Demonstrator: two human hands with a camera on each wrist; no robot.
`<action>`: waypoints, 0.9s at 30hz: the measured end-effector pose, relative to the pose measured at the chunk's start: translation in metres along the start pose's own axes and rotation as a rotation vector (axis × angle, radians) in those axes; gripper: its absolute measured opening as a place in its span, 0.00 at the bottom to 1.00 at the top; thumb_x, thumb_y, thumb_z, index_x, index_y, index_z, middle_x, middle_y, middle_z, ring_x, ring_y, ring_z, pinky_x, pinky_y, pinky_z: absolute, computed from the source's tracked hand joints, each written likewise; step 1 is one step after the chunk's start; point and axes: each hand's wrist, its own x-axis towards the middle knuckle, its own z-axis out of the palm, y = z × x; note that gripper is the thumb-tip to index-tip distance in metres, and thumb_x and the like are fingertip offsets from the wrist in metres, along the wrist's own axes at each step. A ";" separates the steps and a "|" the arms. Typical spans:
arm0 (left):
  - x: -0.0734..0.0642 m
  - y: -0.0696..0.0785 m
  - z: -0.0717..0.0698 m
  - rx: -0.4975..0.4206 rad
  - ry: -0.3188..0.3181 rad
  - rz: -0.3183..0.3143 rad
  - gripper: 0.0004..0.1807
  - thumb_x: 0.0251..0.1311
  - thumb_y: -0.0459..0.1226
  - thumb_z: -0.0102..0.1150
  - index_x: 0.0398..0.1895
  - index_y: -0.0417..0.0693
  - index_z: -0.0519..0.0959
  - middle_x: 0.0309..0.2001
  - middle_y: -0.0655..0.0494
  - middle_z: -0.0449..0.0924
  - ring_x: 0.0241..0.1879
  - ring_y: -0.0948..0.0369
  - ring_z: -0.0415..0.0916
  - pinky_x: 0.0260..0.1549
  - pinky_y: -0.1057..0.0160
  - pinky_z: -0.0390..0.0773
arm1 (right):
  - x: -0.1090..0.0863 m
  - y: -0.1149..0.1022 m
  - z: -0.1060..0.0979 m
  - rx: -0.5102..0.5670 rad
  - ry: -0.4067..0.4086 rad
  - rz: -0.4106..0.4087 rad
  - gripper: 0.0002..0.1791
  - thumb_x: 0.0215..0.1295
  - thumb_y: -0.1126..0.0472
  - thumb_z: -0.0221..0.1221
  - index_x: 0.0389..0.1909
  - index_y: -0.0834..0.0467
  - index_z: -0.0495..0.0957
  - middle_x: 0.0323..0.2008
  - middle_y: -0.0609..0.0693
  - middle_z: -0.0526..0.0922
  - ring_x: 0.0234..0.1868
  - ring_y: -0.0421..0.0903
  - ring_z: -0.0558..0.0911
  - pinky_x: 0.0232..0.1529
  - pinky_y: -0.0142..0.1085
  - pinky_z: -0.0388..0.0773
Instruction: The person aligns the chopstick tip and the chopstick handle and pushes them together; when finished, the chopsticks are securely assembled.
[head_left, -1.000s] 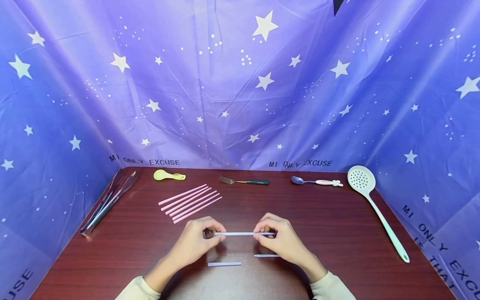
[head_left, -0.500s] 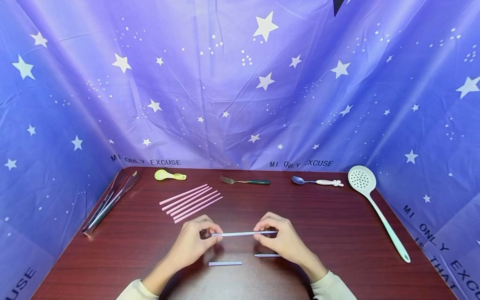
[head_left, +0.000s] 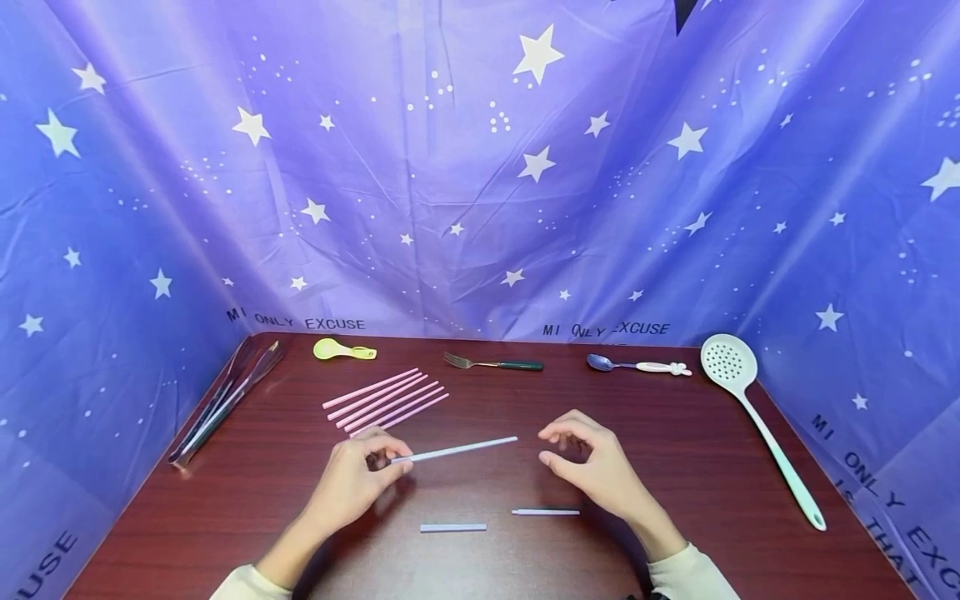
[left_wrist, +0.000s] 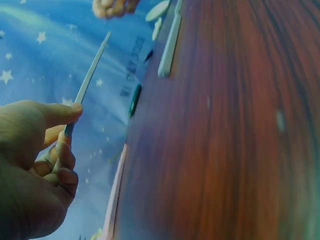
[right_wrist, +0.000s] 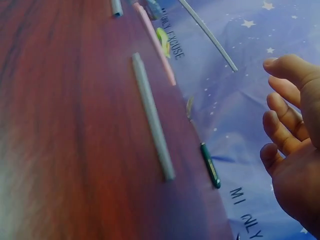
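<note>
Between thumb and fingers of my left hand (head_left: 348,479) a long pale-blue drinking straw (head_left: 465,448) is pinched near one end. Its free end points right and slightly away, above the table. The left wrist view shows the thumb on the straw (left_wrist: 91,75). My right hand (head_left: 600,467) is off to the right of that free end, fingers loosely bent, thumb apart and nothing between them. Two short pale-blue straw pieces lie on the table in front of the hands: the left piece (head_left: 453,527) and the right piece (head_left: 546,512), seen large in the right wrist view (right_wrist: 154,120).
Several pink straws (head_left: 382,400) lie side by side beyond my left hand. Along the back are a yellow measuring spoon (head_left: 341,350), a fork (head_left: 495,363) and a spoon (head_left: 637,365). A slotted skimmer (head_left: 768,442) lies right; a clear plastic-wrapped bundle (head_left: 225,408) lies left.
My right hand has let go of the long straw and moved right. My left hand has drawn the straw left and tilted its free end away. The right short piece now shows whole.
</note>
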 end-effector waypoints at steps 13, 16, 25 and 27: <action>0.003 -0.044 -0.015 0.110 0.108 -0.117 0.10 0.49 0.32 0.79 0.28 0.58 0.87 0.26 0.64 0.76 0.22 0.74 0.68 0.24 0.70 0.71 | -0.023 0.019 0.009 0.005 -0.166 -0.074 0.10 0.59 0.64 0.73 0.40 0.51 0.85 0.30 0.49 0.80 0.30 0.45 0.76 0.27 0.33 0.73; 0.003 -0.049 -0.015 0.125 0.123 -0.137 0.10 0.48 0.32 0.80 0.27 0.57 0.87 0.25 0.64 0.76 0.23 0.74 0.68 0.25 0.70 0.70 | -0.027 0.021 0.010 0.021 -0.190 -0.089 0.10 0.60 0.64 0.72 0.40 0.50 0.84 0.30 0.49 0.80 0.29 0.46 0.76 0.26 0.32 0.73; 0.001 -0.054 -0.011 0.152 0.138 -0.178 0.11 0.48 0.33 0.80 0.26 0.58 0.85 0.25 0.65 0.75 0.23 0.74 0.66 0.26 0.70 0.68 | -0.038 0.033 0.015 -0.033 -0.262 -0.116 0.11 0.59 0.62 0.74 0.40 0.48 0.84 0.32 0.45 0.80 0.33 0.40 0.75 0.32 0.27 0.74; 0.001 -0.055 -0.010 0.158 0.139 -0.165 0.11 0.49 0.34 0.79 0.26 0.58 0.85 0.25 0.65 0.75 0.23 0.74 0.65 0.26 0.70 0.68 | -0.040 0.034 0.015 -0.079 -0.262 -0.143 0.12 0.57 0.62 0.75 0.39 0.47 0.84 0.31 0.42 0.79 0.34 0.38 0.74 0.34 0.26 0.73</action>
